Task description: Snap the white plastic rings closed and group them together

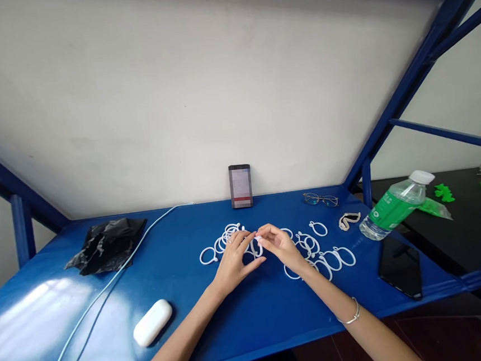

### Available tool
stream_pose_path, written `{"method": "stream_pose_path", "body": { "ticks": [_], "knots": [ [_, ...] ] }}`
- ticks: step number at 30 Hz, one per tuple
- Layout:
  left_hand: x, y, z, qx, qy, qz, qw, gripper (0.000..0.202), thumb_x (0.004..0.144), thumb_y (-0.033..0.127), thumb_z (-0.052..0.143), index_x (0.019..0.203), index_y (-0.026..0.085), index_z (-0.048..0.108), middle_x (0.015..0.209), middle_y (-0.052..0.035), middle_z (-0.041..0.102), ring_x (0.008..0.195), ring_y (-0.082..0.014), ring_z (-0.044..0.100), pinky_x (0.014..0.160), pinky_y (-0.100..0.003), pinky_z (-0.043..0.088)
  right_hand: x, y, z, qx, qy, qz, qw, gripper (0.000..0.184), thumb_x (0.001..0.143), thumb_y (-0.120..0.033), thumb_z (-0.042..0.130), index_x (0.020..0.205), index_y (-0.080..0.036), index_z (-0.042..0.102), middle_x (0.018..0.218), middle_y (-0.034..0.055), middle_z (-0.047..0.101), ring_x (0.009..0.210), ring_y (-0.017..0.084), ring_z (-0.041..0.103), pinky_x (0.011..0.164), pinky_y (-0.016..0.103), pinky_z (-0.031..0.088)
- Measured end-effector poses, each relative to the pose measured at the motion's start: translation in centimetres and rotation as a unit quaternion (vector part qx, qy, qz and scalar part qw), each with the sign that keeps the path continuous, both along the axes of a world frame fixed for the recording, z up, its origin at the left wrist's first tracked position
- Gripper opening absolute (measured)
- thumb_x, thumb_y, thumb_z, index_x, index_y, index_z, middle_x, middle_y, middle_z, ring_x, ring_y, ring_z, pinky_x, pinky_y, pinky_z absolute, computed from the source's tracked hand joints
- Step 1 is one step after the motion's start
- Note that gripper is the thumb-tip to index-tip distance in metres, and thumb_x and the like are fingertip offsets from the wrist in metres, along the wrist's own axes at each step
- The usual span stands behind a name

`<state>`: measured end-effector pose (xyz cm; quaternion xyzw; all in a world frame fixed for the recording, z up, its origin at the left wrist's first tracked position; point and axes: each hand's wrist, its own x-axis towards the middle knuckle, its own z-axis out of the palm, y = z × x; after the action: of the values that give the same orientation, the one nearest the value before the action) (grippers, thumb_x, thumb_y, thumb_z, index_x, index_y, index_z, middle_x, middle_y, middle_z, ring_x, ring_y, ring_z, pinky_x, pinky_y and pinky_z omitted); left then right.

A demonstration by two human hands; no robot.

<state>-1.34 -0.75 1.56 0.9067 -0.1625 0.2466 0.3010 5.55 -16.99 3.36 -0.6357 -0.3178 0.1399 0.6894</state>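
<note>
Near the middle of the blue table, my left hand (233, 260) and my right hand (280, 245) meet at one white plastic curtain ring (260, 250). The fingers of my right hand pinch its upper end, where the small eyelet is mostly hidden. My left index finger and thumb span the same ring, one near its top and the other near its bottom. Behind and under my left hand lies a group of similar white rings (220, 246). More loose white rings (333, 260) lie beside my right hand and wrist, several overlapping.
A phone (241, 186) leans on the wall. To the right are glasses (320, 199), a hair clip (348, 221), a tilted-looking water bottle (395, 207) and a dark phone (400, 267). To the left lie a black plastic bag (109, 244), a cable (118, 274) and a white case (152, 323).
</note>
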Motion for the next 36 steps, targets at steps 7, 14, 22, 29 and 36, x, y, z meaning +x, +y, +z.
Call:
{"method": "stream_pose_path", "body": {
  "ticks": [7,14,22,29,36],
  "knots": [
    [0.0,-0.2,0.1,-0.025,0.016,-0.007,1.000,0.038,0.086,0.039,0.056,0.118,0.018,0.054,0.104,-0.0101,0.061,0.101,-0.0239,0.055,0.091,-0.042,0.045,-0.4,0.1,0.2,-0.005,0.053,0.023,0.998,0.027,0.079,-0.042,0.065,0.094,-0.020,0.060,0.094,0.0040,0.058,0.090,0.018,0.058,0.085,0.033,0.046],
    [-0.3,-0.2,0.4,-0.062,0.049,-0.023,0.997,0.040,0.088,0.037,0.054,0.123,0.019,0.051,0.112,-0.0112,0.059,0.103,-0.0225,0.056,0.089,-0.038,0.047,-0.4,0.0,1.0,-0.040,0.054,0.002,0.998,0.026,0.080,-0.044,0.063,0.089,-0.019,0.064,0.079,0.0006,0.058,0.075,0.014,0.054,0.072,0.028,0.044],
    [-0.2,-0.4,0.7,-0.145,0.077,-0.020,0.986,0.044,0.082,0.043,0.061,0.118,0.019,0.056,0.097,-0.0072,0.064,0.074,-0.0157,0.059,0.078,-0.035,0.051,-0.1,0.1,0.3,-0.011,0.060,-0.001,0.998,0.025,0.081,-0.044,0.062,0.083,-0.019,0.062,0.071,-0.0013,0.054,0.068,0.013,0.051,0.067,0.026,0.042],
    [-0.1,-0.5,0.9,-0.239,0.142,-0.036,0.960,0.039,0.078,0.042,0.064,0.107,0.016,0.063,0.081,-0.0045,0.065,0.068,-0.0145,0.058,0.070,-0.030,0.051,-0.1,0.1,0.5,-0.005,0.084,-0.006,0.996,0.026,0.079,-0.045,0.064,0.081,-0.019,0.062,0.072,-0.0006,0.055,0.067,0.013,0.048,0.065,0.027,0.040],
    [-0.3,-0.6,1.5,-0.317,0.219,-0.086,0.919,0.041,0.077,0.042,0.065,0.107,0.013,0.065,0.077,-0.0041,0.062,0.069,-0.0143,0.056,0.066,-0.027,0.049,0.1,0.0,0.2,-0.001,0.150,0.022,0.989,0.031,0.076,-0.047,0.067,0.074,-0.017,0.058,0.059,-0.0040,0.046,0.053,0.009,0.037,0.053,0.024,0.028]
  ]
}}
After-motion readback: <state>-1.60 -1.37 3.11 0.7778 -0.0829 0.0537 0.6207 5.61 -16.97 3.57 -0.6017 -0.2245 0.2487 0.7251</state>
